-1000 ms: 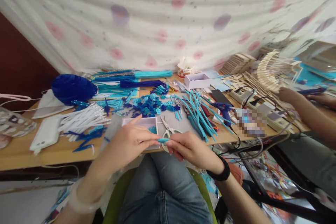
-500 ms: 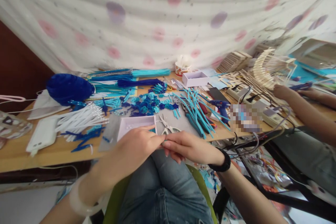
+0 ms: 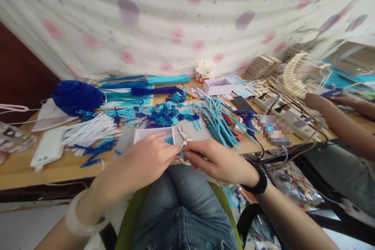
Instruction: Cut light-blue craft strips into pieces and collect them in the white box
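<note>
While the left hand and right hand are pinching a turquoise piece between them near the pale box and scissors, I am noting that less of it is showing than a second ago, its handling apparently continuing at close quarters.

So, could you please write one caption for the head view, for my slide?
Left hand and right hand pinch a small turquoise piece near scissors.
</note>
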`<state>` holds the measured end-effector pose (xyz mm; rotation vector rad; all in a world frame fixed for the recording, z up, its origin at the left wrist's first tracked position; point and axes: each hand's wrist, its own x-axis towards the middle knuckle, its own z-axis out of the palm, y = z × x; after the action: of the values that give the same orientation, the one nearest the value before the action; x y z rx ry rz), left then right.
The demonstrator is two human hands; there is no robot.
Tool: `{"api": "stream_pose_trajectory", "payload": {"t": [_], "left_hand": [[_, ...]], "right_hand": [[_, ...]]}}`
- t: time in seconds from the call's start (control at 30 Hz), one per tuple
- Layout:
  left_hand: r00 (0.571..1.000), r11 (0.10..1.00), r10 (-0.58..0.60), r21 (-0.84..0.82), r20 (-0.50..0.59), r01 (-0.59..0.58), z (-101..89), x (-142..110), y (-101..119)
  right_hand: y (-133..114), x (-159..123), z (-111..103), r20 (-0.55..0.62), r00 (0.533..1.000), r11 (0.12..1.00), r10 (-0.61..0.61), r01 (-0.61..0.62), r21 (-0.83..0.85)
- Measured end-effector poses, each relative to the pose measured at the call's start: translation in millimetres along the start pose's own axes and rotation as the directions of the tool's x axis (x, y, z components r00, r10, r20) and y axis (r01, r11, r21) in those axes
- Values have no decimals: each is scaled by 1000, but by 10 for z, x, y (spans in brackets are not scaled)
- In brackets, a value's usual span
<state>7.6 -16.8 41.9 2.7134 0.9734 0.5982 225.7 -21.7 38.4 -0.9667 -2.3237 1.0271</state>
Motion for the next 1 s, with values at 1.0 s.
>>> {"api": "stream_pose_trajectory", "payload": {"t": [1.0], "left_hand": [[944,985,47,171,-328,10,105,-89,129]], "right_hand": [[34,74,214,-50,989,539,142,-35,842]]}}
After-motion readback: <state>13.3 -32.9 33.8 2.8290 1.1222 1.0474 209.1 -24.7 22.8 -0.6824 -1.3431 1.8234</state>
